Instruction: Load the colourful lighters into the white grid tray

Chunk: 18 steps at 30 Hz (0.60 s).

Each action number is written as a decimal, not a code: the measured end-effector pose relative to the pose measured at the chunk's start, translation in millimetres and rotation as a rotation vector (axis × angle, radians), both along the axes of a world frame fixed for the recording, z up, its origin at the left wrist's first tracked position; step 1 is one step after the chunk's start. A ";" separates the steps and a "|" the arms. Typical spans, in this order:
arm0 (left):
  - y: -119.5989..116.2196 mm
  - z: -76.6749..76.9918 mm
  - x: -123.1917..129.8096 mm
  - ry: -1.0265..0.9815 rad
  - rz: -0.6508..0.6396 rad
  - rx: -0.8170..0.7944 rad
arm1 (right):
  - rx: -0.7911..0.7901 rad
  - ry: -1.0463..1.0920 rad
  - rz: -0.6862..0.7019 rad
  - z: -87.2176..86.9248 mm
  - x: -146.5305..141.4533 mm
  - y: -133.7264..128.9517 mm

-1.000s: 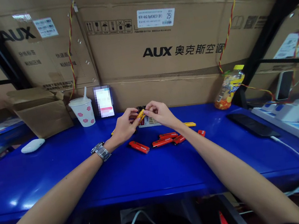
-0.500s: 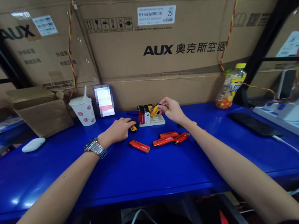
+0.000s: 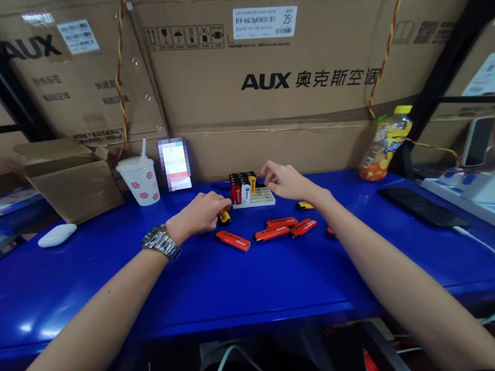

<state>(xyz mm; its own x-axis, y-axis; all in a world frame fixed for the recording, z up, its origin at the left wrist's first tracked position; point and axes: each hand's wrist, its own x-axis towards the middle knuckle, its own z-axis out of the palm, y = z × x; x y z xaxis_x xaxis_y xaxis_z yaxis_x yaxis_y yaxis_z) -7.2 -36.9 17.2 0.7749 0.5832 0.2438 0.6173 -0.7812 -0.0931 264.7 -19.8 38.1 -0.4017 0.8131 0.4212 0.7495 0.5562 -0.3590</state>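
Note:
My left hand (image 3: 198, 214) rests low over the blue table, its fingertips just above a small yellow plastic piece (image 3: 224, 217). My right hand (image 3: 287, 182) hovers with parted fingers beside a white slotted tray (image 3: 260, 199), holding nothing. Upright black, red and white slim items (image 3: 239, 188) stand in the tray's back, with a yellow one (image 3: 252, 181) at their right end. In front lie several orange-red plastic casings (image 3: 272, 233), angled differently. Another yellow piece (image 3: 304, 205) lies right of them. My right forearm partly hides a red piece (image 3: 330, 232).
A spotted paper cup (image 3: 138, 181), white mouse (image 3: 57, 235) and open cardboard box (image 3: 72, 188) stand left on the table. A juice bottle (image 3: 384, 145), black phone (image 3: 423, 208) and white power strip (image 3: 479, 199) lie right. Cardboard cartons form the back wall.
My right hand has let go of the yellow item, which now stands in the tray, and has moved right. The view has tilted slightly downward, and my left hand has barely moved.

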 end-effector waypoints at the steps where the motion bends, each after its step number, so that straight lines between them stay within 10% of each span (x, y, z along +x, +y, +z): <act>1: -1.4 1.5 0.7 0.018 0.009 0.015 | -0.052 -0.100 -0.040 6.2 7.4 -3.5; 8: -6.2 8.3 1.8 0.090 0.061 0.093 | -0.616 -0.487 -0.287 19.8 52.3 -12.3; 18: -5.8 8.3 6.5 -0.228 0.086 -0.132 | -0.247 0.134 -0.083 -12.0 46.0 13.3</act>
<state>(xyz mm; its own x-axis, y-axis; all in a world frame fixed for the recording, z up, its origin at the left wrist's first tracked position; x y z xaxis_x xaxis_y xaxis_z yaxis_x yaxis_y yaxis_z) -0.7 -42.7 25.5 0.6548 0.6827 0.3242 0.6752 -0.7212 0.1550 310.7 -6.5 26.1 -0.2837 0.9254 0.2514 0.7259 0.3786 -0.5742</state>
